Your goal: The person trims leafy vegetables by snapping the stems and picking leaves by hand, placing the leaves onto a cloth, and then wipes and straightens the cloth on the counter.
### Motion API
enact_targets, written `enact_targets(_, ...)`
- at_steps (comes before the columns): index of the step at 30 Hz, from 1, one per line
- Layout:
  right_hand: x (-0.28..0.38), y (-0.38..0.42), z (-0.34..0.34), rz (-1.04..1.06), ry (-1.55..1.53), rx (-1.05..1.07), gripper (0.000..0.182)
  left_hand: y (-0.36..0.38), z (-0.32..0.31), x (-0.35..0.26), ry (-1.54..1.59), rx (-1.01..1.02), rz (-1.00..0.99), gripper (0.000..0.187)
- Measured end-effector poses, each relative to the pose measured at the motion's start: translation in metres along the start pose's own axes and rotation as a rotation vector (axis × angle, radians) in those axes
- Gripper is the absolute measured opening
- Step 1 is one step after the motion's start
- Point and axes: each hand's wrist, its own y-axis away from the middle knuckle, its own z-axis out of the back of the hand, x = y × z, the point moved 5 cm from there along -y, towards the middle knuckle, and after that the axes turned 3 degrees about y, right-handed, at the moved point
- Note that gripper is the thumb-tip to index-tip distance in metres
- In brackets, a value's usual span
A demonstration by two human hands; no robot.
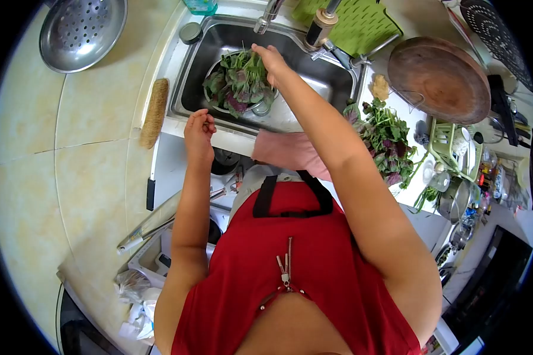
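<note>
Red-and-green leafy greens (241, 83) are heaped in a round metal bowl (208, 94) inside the sink (186, 80). My right hand (270, 62) reaches over the sink with its fingers stretched out, against the stem side of the greens. Some of its fingers are hidden by the viewing angle. Near the front left rim of the sink, my left hand (199, 131) hovers apart from the bowl, its fingers curled in, and no object shows in it.
More leafy greens (389, 142) lie on the counter to the right, beside a large brown round lid or board (438, 80). A faucet (266, 21) and green drain mat (355, 26) are behind the sink. A loofah (154, 112) lies left; a perforated metal colander (83, 32) sits far left.
</note>
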Motion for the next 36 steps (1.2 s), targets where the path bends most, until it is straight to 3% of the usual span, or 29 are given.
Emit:
enact_targets(2, 0.006, 0.016, 0.009, 0.116, 0.206, -0.312, 0.061, 0.003, -0.004, 0.008, -0.022, 0.002, 0.011, 0.018)
enact_targets(5, -0.022, 0.026, -0.003, 0.128, 0.184, 0.064, 0.051, 0.004, -0.016, 0.008, -0.146, -0.016, -0.094, 0.016)
enact_targets(7, -0.046, 0.061, 0.005, -0.162, 0.027, 0.125, 0.052, 0.009, -0.044, 0.015, -0.327, 0.076, -0.236, 0.019)
enact_targets(10, -0.07, 0.12, 0.016, -0.354, -0.309, 0.258, 0.054, 0.032, -0.108, 0.022, -0.663, 0.236, -0.465, 0.03)
enact_targets(11, -0.078, 0.126, 0.025, -0.358, -0.402, 0.282, 0.053, 0.038, -0.128, 0.029, -0.63, 0.3, -0.378, 0.037)
enact_targets(12, -0.095, 0.112, 0.032, -0.274, -0.684, 0.751, 0.052, 0.04, -0.148, 0.033, -0.785, 0.422, -0.504, 0.04)
enact_targets(14, -0.095, 0.118, 0.071, -0.13, -0.889, 0.855, 0.051, 0.052, -0.186, 0.051, -1.081, 0.63, -0.765, 0.045)
enact_targets(16, -0.063, 0.158, 0.103, -0.1, -0.788, 0.123, 0.05, 0.068, -0.218, 0.073, -1.368, 0.772, -1.057, 0.05)
enact_targets(20, -0.075, 0.194, 0.2, 0.049, -0.996, 0.099, 0.033, 0.108, -0.268, 0.114, -1.365, 0.965, -1.028, 0.056)
enact_targets(21, -0.069, 0.215, 0.218, 0.05, -0.982, -0.113, 0.023, 0.114, -0.281, 0.119, -1.256, 1.035, -1.001, 0.056)
enact_targets(23, -0.062, 0.241, 0.267, 0.18, -1.113, -0.036, 0.019, 0.122, -0.31, 0.132, -1.031, 1.157, -0.937, 0.057)
enact_targets(24, -0.051, 0.264, 0.286, 0.224, -1.133, -0.118, 0.02, 0.128, -0.321, 0.135, -1.008, 1.149, -0.968, 0.052)
enact_targets(27, -0.024, 0.325, 0.359, 0.465, -1.168, -0.25, 0.022, 0.105, -0.329, 0.192, -0.987, 1.132, -0.415, 0.052)
enact_targets(28, -0.017, 0.343, 0.391, 0.572, -1.069, -0.339, 0.023, 0.09, -0.324, 0.218, -1.092, 1.038, -0.538, 0.054)
enact_targets(29, -0.013, 0.364, 0.418, 0.668, -0.964, -0.432, 0.026, 0.083, -0.317, 0.238, -1.164, 1.025, -0.376, 0.055)
enact_targets(31, -0.008, 0.399, 0.458, 0.641, -0.23, -0.945, 0.044, 0.073, -0.308, 0.265, -1.295, 0.98, -0.066, 0.057)
enact_targets(32, -0.024, 0.406, 0.491, 0.492, 0.337, -1.222, 0.064, 0.081, -0.307, 0.268, -1.366, 1.014, -0.068, 0.058)
enact_targets(33, -0.035, 0.415, 0.507, 0.128, 1.042, -1.431, 0.076, 0.086, -0.308, 0.269, -1.438, 1.047, -0.079, 0.058)
enact_targets(35, -0.035, 0.424, 0.476, -0.035, 1.461, -1.561, 0.083, 0.085, -0.304, 0.281, -1.428, 1.056, -0.002, 0.058)
enact_targets(36, -0.039, 0.42, 0.47, 0.26, 1.437, -1.555, 0.08, 0.078, -0.294, 0.299, -1.341, 1.032, 0.086, 0.056)
